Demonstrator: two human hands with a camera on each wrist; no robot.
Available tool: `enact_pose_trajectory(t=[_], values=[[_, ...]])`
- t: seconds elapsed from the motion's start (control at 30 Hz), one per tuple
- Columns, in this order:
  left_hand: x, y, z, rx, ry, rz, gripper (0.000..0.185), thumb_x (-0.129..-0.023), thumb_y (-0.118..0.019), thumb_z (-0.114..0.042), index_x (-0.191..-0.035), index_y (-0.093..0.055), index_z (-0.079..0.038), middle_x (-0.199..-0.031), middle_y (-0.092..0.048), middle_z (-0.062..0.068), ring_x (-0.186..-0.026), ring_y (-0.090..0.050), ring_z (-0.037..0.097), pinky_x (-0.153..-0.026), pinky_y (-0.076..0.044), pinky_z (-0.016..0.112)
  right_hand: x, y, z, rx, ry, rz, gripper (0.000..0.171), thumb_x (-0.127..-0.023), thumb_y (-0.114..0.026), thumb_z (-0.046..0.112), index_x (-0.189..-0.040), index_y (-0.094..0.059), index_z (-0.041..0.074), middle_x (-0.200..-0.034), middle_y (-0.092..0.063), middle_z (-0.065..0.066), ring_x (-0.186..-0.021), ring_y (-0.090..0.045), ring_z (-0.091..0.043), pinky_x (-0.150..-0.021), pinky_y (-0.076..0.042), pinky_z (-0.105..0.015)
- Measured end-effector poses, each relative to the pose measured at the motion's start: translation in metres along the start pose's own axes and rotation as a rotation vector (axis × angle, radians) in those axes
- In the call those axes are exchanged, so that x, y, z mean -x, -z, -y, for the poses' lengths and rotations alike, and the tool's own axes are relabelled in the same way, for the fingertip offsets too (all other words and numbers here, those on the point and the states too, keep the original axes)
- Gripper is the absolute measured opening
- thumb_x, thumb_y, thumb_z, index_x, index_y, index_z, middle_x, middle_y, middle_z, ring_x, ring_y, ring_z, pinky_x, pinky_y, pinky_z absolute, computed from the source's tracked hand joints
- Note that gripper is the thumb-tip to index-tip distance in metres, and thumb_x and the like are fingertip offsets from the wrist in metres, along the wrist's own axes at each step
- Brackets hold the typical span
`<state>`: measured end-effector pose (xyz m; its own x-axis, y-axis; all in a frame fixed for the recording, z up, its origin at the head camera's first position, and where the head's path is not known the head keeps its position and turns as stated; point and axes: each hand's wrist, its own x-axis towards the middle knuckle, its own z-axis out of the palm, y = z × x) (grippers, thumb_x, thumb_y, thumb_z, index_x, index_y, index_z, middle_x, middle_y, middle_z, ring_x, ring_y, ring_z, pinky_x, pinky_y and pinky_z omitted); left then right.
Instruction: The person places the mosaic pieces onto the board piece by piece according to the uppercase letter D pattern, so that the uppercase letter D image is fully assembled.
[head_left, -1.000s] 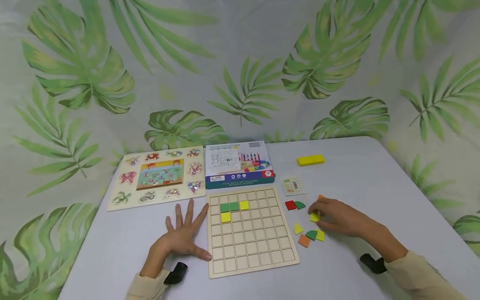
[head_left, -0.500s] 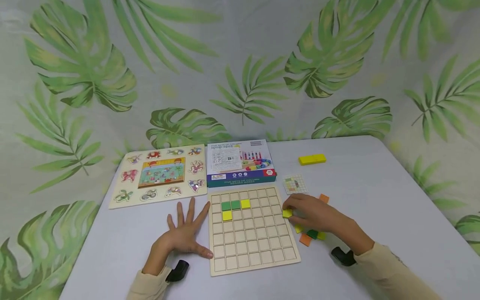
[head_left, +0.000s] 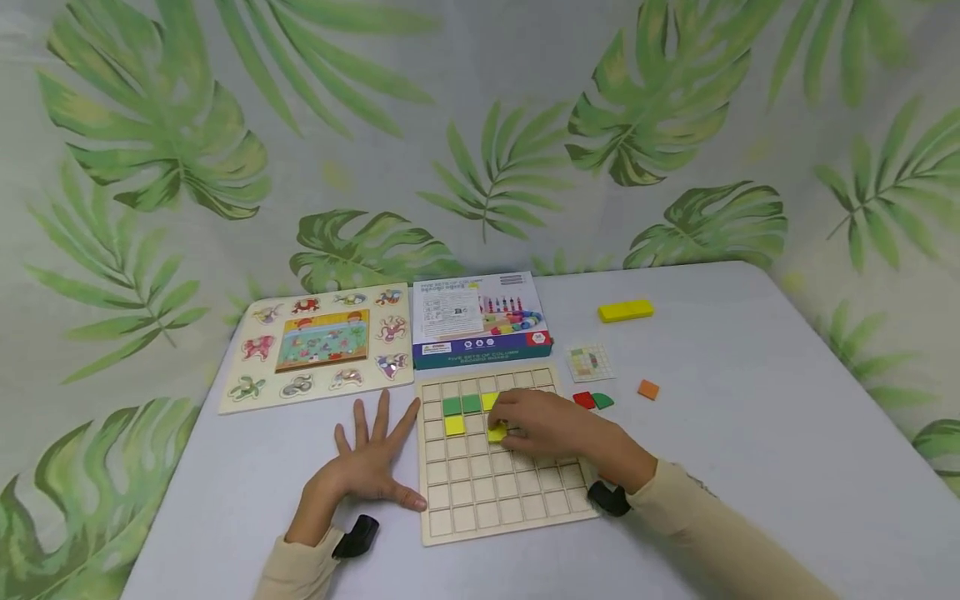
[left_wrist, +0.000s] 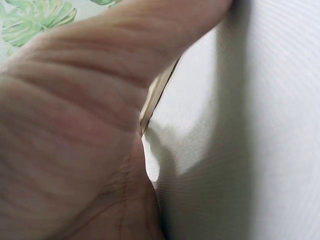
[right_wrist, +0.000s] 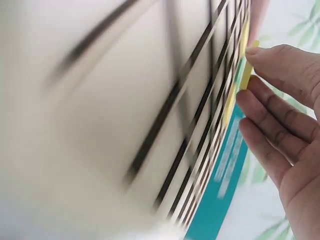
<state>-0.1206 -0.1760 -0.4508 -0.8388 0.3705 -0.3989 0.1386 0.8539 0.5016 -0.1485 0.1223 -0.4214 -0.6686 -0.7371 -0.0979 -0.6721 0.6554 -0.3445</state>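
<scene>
A wooden grid board lies on the table before me. My left hand rests beside its left edge, fingers spread, with index finger and thumb right at the edge. My right hand is over the board, pinching a yellow square tile between thumb and fingers. In the right wrist view, the held yellow tile is seen edge-on close to the grid. Two green tiles and a yellow tile sit side by side in an upper row. Another yellow tile sits below the left green one.
Right of the board lie a red piece, a green quarter-round piece, an orange square and a small pattern card. Behind stand a boxed game, a sea-animal puzzle and a yellow case.
My right hand has carried the yellow tile leftward from the loose pieces to over the board. The left hand has stayed in place.
</scene>
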Motion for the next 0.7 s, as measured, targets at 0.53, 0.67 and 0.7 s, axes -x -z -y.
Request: enact_pose_trajectory(t=[0.53,0.67,0.7], values=[[0.004,0.001,0.002,-0.018,-0.008,-0.004,0.142,-0.056,-0.090,-0.062,-0.163,-0.004,-0.025,-0.162,0.026,0.025,-0.138,0.036,0.058,-0.100,0.018,0.082,-0.045,-0.017,0.042,0.167,0.117,0.011,0.012,-0.093,-0.073,0.022,-0.102,-0.080,0.019,-0.105,-0.069,0.006,-0.095,-0.062,-0.005,-0.080,-0.054,-0.018],[0.003,0.002,0.001,-0.013,-0.019,-0.007,0.142,-0.056,-0.090,-0.062,-0.163,-0.005,-0.025,-0.162,0.025,0.025,-0.138,0.036,0.058,-0.100,0.019,0.082,-0.042,-0.018,0.044,0.255,0.137,-0.052,0.008,-0.092,-0.073,0.023,-0.092,-0.081,0.022,-0.102,-0.066,0.004,-0.090,-0.059,-0.007,-0.076,-0.053,-0.019],[0.002,0.002,0.001,-0.010,-0.021,-0.007,0.142,-0.056,-0.090,-0.062,-0.163,-0.005,-0.024,-0.162,0.025,0.026,-0.137,0.036,0.058,-0.099,0.019,0.083,-0.040,-0.019,0.045,0.281,0.132,-0.063,0.010,-0.093,-0.072,0.025,-0.091,-0.081,0.021,-0.103,-0.066,0.004,-0.091,-0.059,-0.009,-0.076,-0.053,-0.020]])
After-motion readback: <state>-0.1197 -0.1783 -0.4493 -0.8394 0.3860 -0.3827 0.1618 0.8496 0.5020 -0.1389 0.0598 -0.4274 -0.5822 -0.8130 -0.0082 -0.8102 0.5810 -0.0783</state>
